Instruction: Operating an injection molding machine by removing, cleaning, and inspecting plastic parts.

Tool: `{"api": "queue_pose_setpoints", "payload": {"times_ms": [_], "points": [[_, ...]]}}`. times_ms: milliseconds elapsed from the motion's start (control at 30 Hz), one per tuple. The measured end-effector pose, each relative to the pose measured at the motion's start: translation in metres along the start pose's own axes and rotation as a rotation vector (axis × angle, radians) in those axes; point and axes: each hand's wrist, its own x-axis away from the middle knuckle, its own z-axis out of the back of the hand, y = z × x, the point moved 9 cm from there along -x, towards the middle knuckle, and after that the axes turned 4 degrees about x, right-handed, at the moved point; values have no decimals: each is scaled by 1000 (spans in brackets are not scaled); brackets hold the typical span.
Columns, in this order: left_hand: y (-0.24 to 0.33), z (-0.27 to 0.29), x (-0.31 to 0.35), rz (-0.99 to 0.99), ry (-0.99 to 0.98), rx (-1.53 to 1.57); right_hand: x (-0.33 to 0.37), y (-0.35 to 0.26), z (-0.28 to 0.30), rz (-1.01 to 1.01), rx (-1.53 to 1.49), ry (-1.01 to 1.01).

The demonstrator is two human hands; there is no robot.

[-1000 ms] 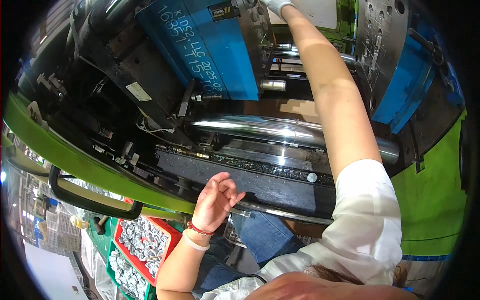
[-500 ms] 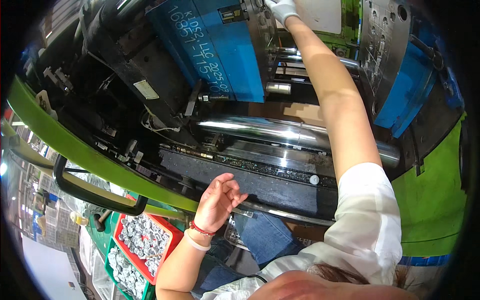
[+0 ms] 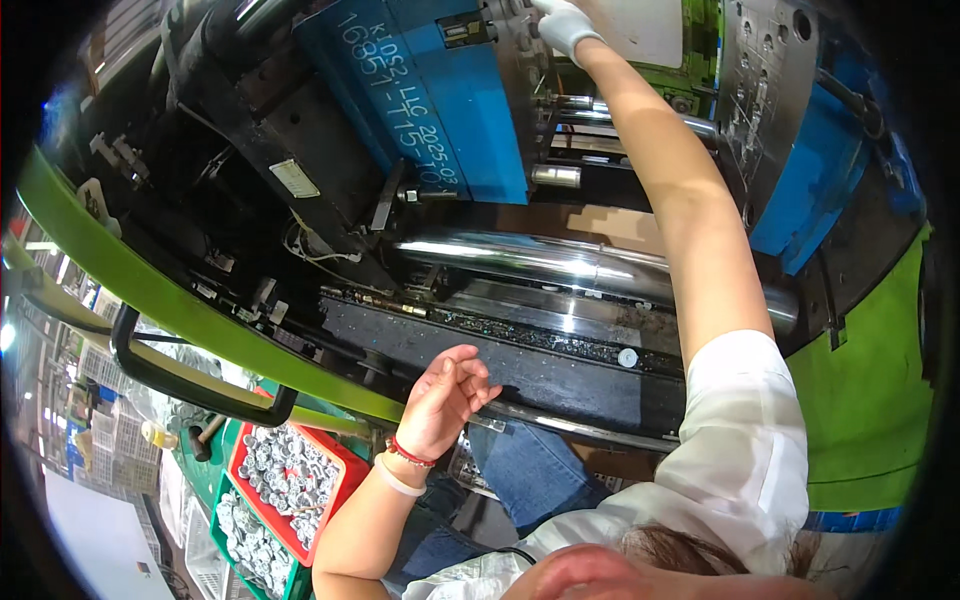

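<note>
My right arm stretches up between the two halves of a steel mould. My right hand [image 3: 566, 27], in a white glove, reaches the face of the left blue mould half [image 3: 440, 110]. Its fingers are cut off by the top edge of the picture, so what they touch or hold does not show. My left hand [image 3: 445, 398], bare, hovers palm up over the machine's near rail [image 3: 560, 425]. Its fingers are loosely curled and apart, with nothing in them. The right mould half [image 3: 765, 110], with cavities in its steel face, stands opposite.
A thick polished tie bar [image 3: 520, 258] crosses below the mould. A small white disc [image 3: 627, 357] lies on the dark machine bed [image 3: 480, 360]. At lower left, a red bin [image 3: 350, 470] and a green bin [image 3: 222, 490] hold grey parts, near a hammer [image 3: 203, 440] and a curved green guard [image 3: 150, 290].
My right hand and forearm have shifted slightly right and down, back from the mould face. My left hand has moved a touch to the right, its fingers still loosely curled.
</note>
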Motion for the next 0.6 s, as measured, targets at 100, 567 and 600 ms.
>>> {"api": "queue_pose_setpoints", "payload": {"times_ms": [100,567,600], "points": [[-1,-3,0,-6,-1,-4,2,-5,11,50,13,-9],[-1,-12,28,27,-40,-116,109,0,92,46,-303,283],[2,-19,31,4,-99,-156,127,-27,103,381,-93,338]]}}
